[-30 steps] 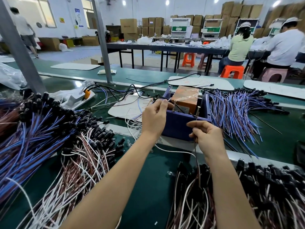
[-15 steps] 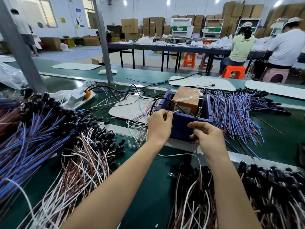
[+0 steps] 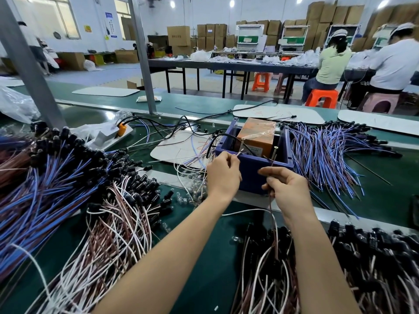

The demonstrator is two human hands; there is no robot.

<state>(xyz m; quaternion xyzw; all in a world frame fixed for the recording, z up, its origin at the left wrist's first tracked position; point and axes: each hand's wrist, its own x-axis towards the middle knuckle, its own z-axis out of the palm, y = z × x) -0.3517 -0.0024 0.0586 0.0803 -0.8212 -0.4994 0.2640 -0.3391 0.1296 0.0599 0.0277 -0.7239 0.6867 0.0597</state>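
Left hand (image 3: 223,175): pinching a thin wire tip (image 3: 239,152) at the blue box (image 3: 250,168) near rim
Right hand (image 3: 286,189): pinching the brown wire (image 3: 273,219), just right of it
Wire axis: runs back toward me into the pile (image 3: 283,279)
Nearer to box: left, I'd say

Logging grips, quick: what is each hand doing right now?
Left hand: pinches a thin wire tip by the blue box.
Right hand: pinches a brown wire that hangs down.
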